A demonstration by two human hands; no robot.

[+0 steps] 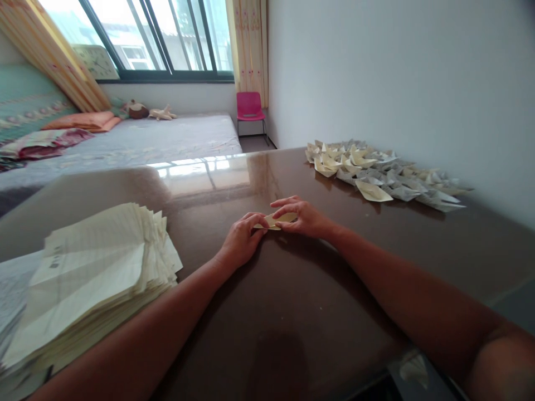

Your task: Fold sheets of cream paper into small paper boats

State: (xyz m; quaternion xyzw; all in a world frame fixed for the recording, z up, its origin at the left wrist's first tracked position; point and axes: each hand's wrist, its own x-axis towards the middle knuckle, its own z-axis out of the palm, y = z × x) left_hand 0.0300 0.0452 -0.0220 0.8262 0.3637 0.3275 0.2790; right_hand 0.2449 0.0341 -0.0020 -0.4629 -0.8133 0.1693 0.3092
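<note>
Far left, beyond the table (217, 195): a bed (188, 133). On the table at my left, a stack of printed sheets (92, 250), top sheet creased, edges uneven; my left forearm passes just beside it.

Left hand (243, 238): fingers curled, thumb and forefinger nearly together, closed on the near-left end of a small folded paper (272, 220). The paper is pale yellow, narrow, lying low over the table between my two hands.

Right hand (303, 217): thumb at the paper's near edge, forefinger over it, a small gap between them; the other fingers are lifted and loosely spread. Both tips appear to touch the paper; I cannot tell how firmly they pinch.

Notes on handling, my judgement: the left pinch serves best as a fixed anchor, light enough not to crush the end. Right-hand pressure should run along the crease, in small strokes, with the edges lined up first. Thin paper probably tears if both ends are pulled at once. The tabletop makes a good firm backing.

Farther right, well apart from my hands: a cluster of folded paper pieces (374, 191), pointed, cream and greyish, near the wall (401, 83).
</note>
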